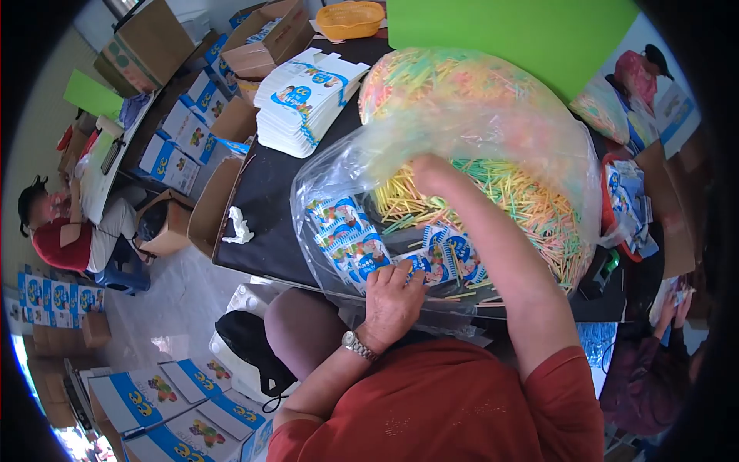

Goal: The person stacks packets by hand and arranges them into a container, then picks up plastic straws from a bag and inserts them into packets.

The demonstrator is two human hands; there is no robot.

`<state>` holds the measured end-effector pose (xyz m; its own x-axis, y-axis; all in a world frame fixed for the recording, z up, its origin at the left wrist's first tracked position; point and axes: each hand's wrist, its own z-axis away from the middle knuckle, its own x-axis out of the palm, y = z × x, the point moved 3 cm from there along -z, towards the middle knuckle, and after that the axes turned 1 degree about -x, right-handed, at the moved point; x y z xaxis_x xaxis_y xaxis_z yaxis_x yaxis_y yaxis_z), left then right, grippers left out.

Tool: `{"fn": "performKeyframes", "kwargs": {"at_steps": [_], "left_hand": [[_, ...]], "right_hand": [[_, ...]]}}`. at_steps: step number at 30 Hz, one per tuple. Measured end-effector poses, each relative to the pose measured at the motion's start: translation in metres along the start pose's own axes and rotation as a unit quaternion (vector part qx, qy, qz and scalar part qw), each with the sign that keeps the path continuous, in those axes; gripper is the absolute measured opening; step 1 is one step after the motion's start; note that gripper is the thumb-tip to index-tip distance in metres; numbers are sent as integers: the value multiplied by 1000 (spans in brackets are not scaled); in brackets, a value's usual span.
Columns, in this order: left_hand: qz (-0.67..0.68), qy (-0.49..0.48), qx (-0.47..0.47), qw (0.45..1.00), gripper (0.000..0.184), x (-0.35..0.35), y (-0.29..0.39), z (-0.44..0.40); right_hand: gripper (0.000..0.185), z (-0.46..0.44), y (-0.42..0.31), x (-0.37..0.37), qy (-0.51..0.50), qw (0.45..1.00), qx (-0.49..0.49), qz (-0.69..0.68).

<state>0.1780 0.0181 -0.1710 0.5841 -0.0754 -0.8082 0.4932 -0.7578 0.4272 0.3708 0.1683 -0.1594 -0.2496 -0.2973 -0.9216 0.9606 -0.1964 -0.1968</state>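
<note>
My left hand (394, 302), with a watch on the wrist, has its fingers bent over a blue-and-white printed packet (419, 262), the thumb at its near edge. More such packets (342, 235) lie in overlapping rows to the left, under clear plastic, and another packet (462, 254) lies to the right. My right hand (433, 175) reaches into a large clear plastic bag (493, 127) over a heap of thin yellow, green and orange sticks (523, 208). Plastic and sticks hide its fingers, so its grip does not show.
Flat white-and-blue cartons (304, 100) are stacked at the back left, near a crumpled tissue (239, 225). An orange basket (350, 19) stands behind. At right, a red bin (627, 204) holds packets. One person (69, 235) sits at left; another person's hands (677, 300) show at right.
</note>
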Motion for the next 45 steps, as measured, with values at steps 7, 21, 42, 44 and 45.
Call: {"fn": "performKeyframes", "kwargs": {"at_steps": [7,21,42,44,45], "left_hand": [[-38,-22,-34,998,35,11,3,-23],[-161,-139,-43,976,49,24,-4,-39],[-116,-88,-14,989,44,29,-4,-38],[-114,-89,-17,989,44,28,-6,-36],[-108,-80,-10,991,45,28,-7,-36]], "right_hand": [[27,72,97,4,-19,930,-45,-364],[24,133,122,36,66,732,-150,-662],[16,116,92,39,-33,928,74,363],[19,133,109,25,-28,967,33,253],[27,143,117,17,-24,990,-7,138]]}}
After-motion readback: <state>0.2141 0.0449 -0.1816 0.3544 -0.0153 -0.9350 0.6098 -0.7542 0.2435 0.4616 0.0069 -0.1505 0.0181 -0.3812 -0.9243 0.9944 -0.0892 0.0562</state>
